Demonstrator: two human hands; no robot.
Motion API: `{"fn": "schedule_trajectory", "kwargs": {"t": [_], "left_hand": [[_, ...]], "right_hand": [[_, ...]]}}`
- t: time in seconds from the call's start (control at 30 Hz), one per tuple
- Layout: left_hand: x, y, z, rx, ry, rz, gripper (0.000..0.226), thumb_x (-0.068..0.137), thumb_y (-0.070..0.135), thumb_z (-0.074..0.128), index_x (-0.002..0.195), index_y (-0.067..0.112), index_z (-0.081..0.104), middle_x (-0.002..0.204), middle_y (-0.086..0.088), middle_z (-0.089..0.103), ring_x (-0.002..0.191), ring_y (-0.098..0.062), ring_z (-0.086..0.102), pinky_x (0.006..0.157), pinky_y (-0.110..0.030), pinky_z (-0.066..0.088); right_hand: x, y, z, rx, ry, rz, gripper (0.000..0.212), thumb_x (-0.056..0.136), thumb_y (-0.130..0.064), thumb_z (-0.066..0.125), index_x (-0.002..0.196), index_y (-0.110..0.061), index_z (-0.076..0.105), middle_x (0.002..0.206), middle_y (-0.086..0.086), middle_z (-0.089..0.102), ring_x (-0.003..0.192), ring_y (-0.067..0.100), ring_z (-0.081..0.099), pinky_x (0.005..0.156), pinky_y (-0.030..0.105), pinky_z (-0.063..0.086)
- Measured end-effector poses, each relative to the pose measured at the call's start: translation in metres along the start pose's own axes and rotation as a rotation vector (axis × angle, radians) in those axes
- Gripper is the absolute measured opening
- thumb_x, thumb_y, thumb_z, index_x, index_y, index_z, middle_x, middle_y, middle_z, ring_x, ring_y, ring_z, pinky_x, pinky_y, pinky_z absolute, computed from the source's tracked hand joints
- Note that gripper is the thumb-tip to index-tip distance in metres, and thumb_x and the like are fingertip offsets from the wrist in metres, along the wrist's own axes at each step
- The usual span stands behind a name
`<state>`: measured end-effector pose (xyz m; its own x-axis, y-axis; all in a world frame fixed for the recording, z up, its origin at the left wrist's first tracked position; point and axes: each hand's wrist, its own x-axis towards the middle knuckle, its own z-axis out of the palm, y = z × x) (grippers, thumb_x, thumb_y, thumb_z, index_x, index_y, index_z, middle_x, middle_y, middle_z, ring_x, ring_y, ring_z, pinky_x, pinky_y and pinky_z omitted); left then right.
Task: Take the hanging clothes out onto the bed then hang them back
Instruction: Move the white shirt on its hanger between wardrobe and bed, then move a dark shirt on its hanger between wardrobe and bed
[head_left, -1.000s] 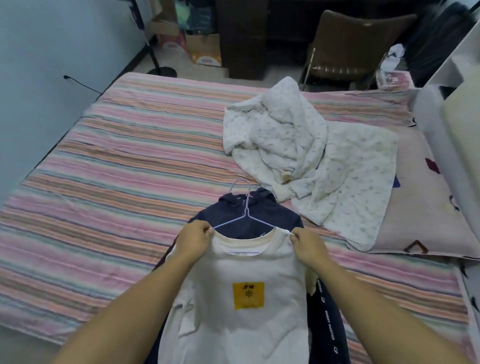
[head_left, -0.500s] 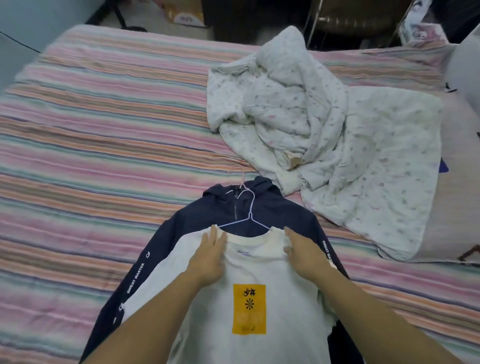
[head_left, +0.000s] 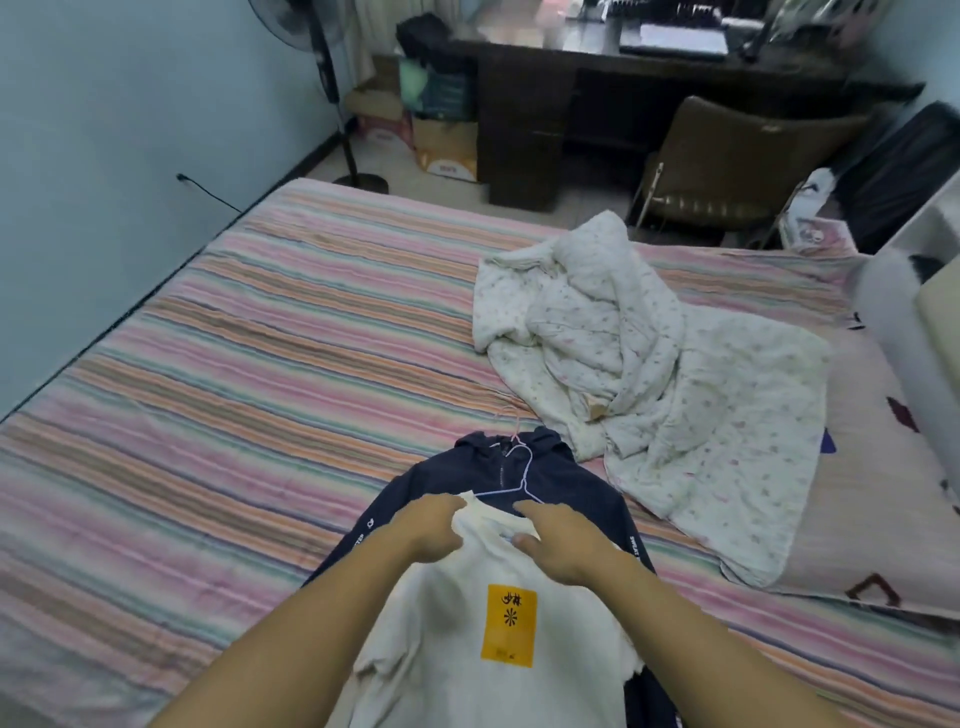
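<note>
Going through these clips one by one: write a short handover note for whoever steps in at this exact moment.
Left hand: resting on the white T-shirt at its collar; grip unclear.
Right hand: fingers spread on the collar's other side, holding nothing.
White T-shirt lies on the navy jacket, both on the striped bed. Each still has its wire hanger, hooks pointing to the far side.
A crumpled floral quilt lies beside them.
Done: two garments laid out.
Left: whether more clothes remain is out of view; then hang everything back.
</note>
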<state>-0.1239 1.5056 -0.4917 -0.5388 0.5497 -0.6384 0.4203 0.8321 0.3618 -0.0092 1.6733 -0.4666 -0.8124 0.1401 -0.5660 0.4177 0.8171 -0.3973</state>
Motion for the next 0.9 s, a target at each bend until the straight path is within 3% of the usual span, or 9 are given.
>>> {"fn": "schedule_trajectory", "kwargs": {"t": [0.1,0.2,0.3,0.4,0.5,0.6,0.9], "left_hand": [[-0.069,0.019,-0.028,0.04,0.106,0.054,0.056,0.099,0.026,0.051,0.151,0.021,0.031,0.156,0.0,0.035,0.14,-0.023,0.037,0.111,-0.036,0.034],[-0.148,0.028,-0.051,0.113,0.208,0.098,0.043,0.099,0.026,0.049,0.14,0.018,0.045,0.144,-0.004,0.05,0.126,-0.027,0.049,0.098,-0.037,0.041],[-0.23,0.025,-0.06,0.165,0.27,0.019,0.03,0.097,0.028,0.05,0.124,0.017,0.049,0.122,-0.006,0.059,0.106,-0.029,0.056,0.082,-0.04,0.046],[-0.317,0.014,-0.055,0.144,0.368,-0.082,0.022,0.097,0.029,0.049,0.116,0.018,0.048,0.109,-0.004,0.059,0.098,-0.028,0.058,0.075,-0.039,0.045],[-0.4,-0.004,-0.04,0.143,0.402,-0.199,0.028,0.097,0.03,0.047,0.122,0.017,0.046,0.112,-0.005,0.059,0.1,-0.029,0.057,0.073,-0.038,0.042],[-0.479,-0.027,-0.016,0.142,0.373,-0.354,0.03,0.098,0.033,0.047,0.122,0.015,0.044,0.117,-0.009,0.059,0.102,-0.029,0.057,0.074,-0.037,0.041],[-0.688,-0.047,0.058,-0.092,0.546,-0.673,0.044,0.097,0.041,0.049,0.136,0.021,0.045,0.128,-0.004,0.057,0.113,-0.024,0.058,0.095,-0.041,0.049]], "right_hand": [[-0.049,-0.045,-0.024,-0.045,-0.021,-0.075,0.054,0.1,-0.04,0.051,0.149,-0.022,0.04,0.151,0.001,0.046,0.136,0.024,0.045,0.109,0.038,0.039],[-0.097,-0.093,-0.039,-0.143,-0.05,-0.158,0.055,0.098,-0.042,0.053,0.147,-0.021,0.042,0.148,0.003,0.049,0.132,0.023,0.048,0.105,0.038,0.043],[-0.145,-0.137,-0.047,-0.224,-0.044,-0.251,0.056,0.097,-0.042,0.053,0.147,-0.02,0.041,0.146,0.003,0.051,0.129,0.023,0.051,0.104,0.039,0.044],[-0.187,-0.181,-0.048,-0.265,-0.053,-0.374,0.054,0.095,-0.043,0.055,0.143,-0.021,0.046,0.14,0.003,0.056,0.124,0.023,0.055,0.102,0.041,0.046],[-0.225,-0.227,-0.04,-0.328,-0.06,-0.504,0.047,0.094,-0.043,0.055,0.135,-0.02,0.052,0.134,0.005,0.06,0.119,0.025,0.057,0.097,0.043,0.049],[-0.269,-0.278,-0.024,-0.397,-0.109,-0.646,0.053,0.097,-0.042,0.055,0.144,-0.019,0.045,0.141,0.004,0.056,0.122,0.025,0.056,0.099,0.04,0.048],[-0.428,-0.42,0.05,-0.532,-0.142,-1.165,0.044,0.097,-0.041,0.057,0.138,-0.025,0.051,0.129,-0.003,0.063,0.11,0.015,0.062,0.093,0.033,0.052]]}}
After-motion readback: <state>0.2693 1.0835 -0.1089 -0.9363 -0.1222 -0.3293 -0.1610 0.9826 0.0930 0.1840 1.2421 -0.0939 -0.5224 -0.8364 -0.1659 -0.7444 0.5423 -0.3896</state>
